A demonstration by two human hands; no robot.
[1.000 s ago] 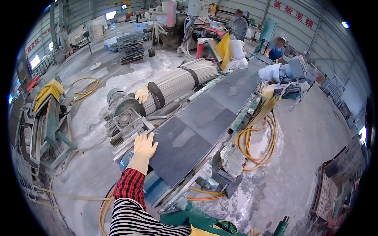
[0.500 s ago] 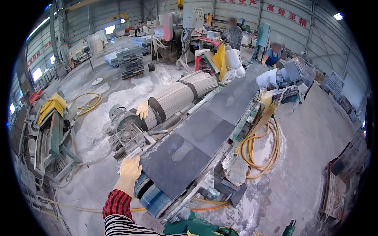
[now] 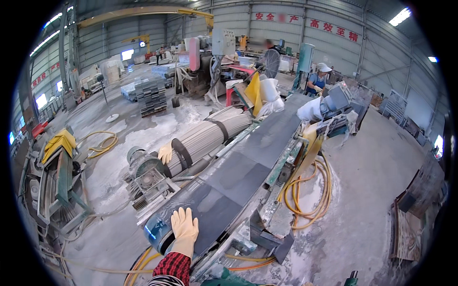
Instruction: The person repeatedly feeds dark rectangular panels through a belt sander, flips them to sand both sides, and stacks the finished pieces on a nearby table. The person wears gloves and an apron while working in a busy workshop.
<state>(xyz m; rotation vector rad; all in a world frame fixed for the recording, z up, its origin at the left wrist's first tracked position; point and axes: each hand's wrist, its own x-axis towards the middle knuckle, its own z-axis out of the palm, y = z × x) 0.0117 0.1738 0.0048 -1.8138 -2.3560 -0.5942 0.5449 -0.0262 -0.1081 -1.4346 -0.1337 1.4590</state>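
Observation:
My left hand [image 3: 184,229], in a pale yellow rubber glove, has its fingers stretched out. It lies over the near end of a dark grey stone slab [image 3: 202,209], apparently palm down on it. Several such slabs form a row along a narrow conveyor [image 3: 281,174]. Close beside the hand is the conveyor's blue end roller [image 3: 157,228]. A loose pale glove [image 3: 165,153] rests between the motor [image 3: 143,164] and a long ribbed roll [image 3: 202,136] tied with dark bands. My right hand is out of view.
Yellow hoses [image 3: 312,202] lie coiled on the floor right of the conveyor. A green frame with a yellow cover [image 3: 59,145] stands at left. At the conveyor's far end, a person in a white hat [image 3: 317,81] stands by a wrapped motor [image 3: 322,105]. Stacked slabs [image 3: 150,97] stand behind.
My left hand has moved right, from beside the end roller onto the near slab. The slabs have shifted relative to the conveyor's near end, baring more belt there. The view has tilted up slightly.

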